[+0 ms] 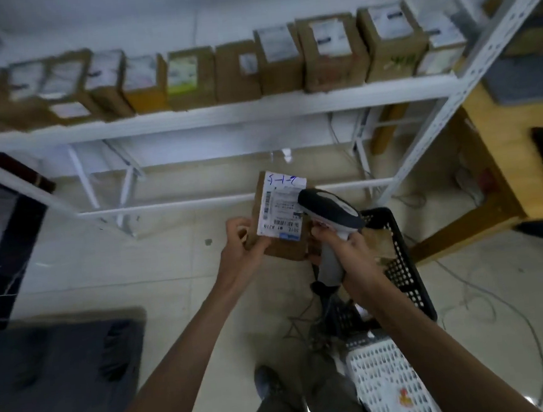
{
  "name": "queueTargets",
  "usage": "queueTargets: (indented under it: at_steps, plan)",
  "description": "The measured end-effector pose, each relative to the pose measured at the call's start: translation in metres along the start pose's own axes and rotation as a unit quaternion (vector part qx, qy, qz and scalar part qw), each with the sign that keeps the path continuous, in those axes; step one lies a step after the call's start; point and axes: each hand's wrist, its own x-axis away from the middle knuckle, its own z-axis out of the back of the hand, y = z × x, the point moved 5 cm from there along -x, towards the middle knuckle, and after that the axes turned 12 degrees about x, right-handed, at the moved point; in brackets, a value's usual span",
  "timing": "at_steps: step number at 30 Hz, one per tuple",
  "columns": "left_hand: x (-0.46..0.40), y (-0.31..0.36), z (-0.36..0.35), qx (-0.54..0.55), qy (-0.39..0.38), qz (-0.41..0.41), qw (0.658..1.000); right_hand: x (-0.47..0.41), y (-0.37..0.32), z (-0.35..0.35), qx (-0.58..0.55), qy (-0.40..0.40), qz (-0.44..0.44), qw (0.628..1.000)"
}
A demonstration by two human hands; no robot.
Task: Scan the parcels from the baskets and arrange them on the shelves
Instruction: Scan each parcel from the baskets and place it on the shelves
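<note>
The white metal shelves (211, 114) filled the upper view, and the top board already carried a full row of cardboard parcels (236, 68) standing side by side, labels up; that much of the arranging looked done. The lower tier (230, 197) behind the hands showed no parcels, so room seemed to remain there. On the floor by the person's right leg sat a black basket (405, 270) with brown parcels still inside, and nearer, a white basket (384, 382) whose contents could not be made out. So the job appeared partway through. The left hand (241, 245) gripped the current parcel (279, 218) by its left edge, label facing up. The right hand (341, 242) was wrapped round the scanner (329, 209), its head just over the label (282, 210), so this parcel was being scanned and not yet shelved.
</note>
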Motion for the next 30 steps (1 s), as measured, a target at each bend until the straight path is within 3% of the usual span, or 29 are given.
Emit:
queueTargets:
  at_steps: [7,14,21,30]
  plan:
    - [0.043,0.063,0.084,0.08,-0.01,-0.004,0.997,0.036,-0.077,-0.071,0.05,-0.104,0.091,0.989]
    - [0.051,0.133,0.131,0.121,0.045,-0.067,0.989,0.045,-0.164,-0.129,0.105,-0.161,0.176,0.965]
    - [0.043,0.177,0.161,0.151,0.121,-0.148,0.97,0.05,-0.223,-0.161,0.143,-0.149,0.245,0.947]
    - [0.024,0.205,0.186,0.113,0.23,-0.211,0.943,0.049,-0.238,-0.181,0.211,-0.174,0.292,0.916]
